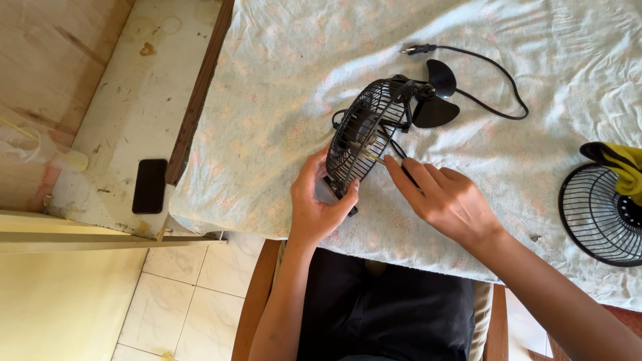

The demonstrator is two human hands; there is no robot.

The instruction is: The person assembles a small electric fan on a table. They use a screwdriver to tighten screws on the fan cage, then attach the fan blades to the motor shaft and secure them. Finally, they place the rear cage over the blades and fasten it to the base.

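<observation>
Small black fan body with rear grille stood on cloth-covered bench, base gripped by left hand, thin tool pinched in right hand fingers at grille, detached front grille lying well apart

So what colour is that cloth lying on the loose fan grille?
Yellow, with a black part, the cloth lies on the loose grille; the head view shows it.

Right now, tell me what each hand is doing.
Left hand: closed on the lower edge of the black fan guard.
Right hand: fingers pinched on a thin tool at the guard.
</observation>
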